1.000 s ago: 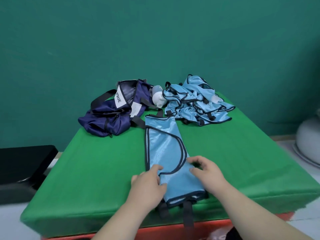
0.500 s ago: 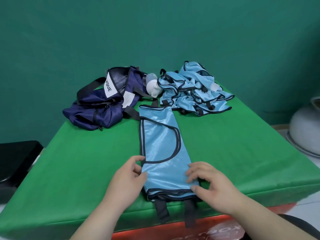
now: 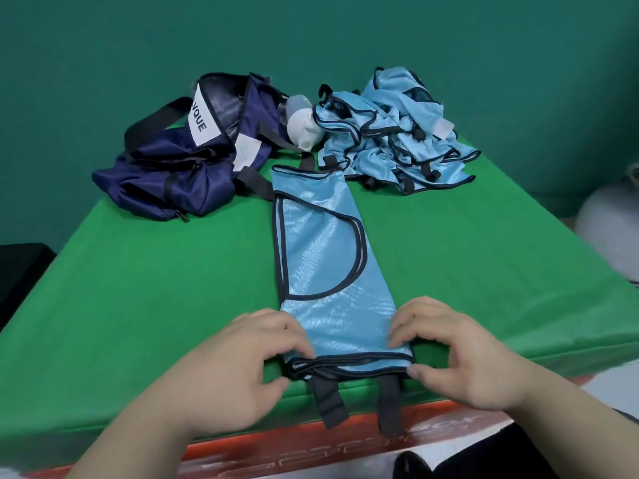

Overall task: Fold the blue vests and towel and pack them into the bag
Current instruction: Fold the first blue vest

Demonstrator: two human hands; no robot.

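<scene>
While half-curled, both hands [image 3: 235, 371] [image 3: 463, 361] on vest [image 3: 321, 271] hem.

Teal wall [image 3: 103, 46] right across the back.
Green worktop [image 3: 138, 288] in front, black furniture [image 3: 20, 267] left, pale round vessel [image 3: 608, 229] right.

Even, moderately bright diffuse light, apparently overhead. Soft, short shadows beneath left hand [image 3: 238, 368] and right hand [image 3: 463, 357]. Mild sheen on flat vest [image 3: 321, 257]. General softness; far pile [image 3: 390, 140] slightly unsharp. Worktop [image 3: 138, 288] edges bow from wide-angle distortion; wall [image 3: 103, 46] corners darker.
</scene>
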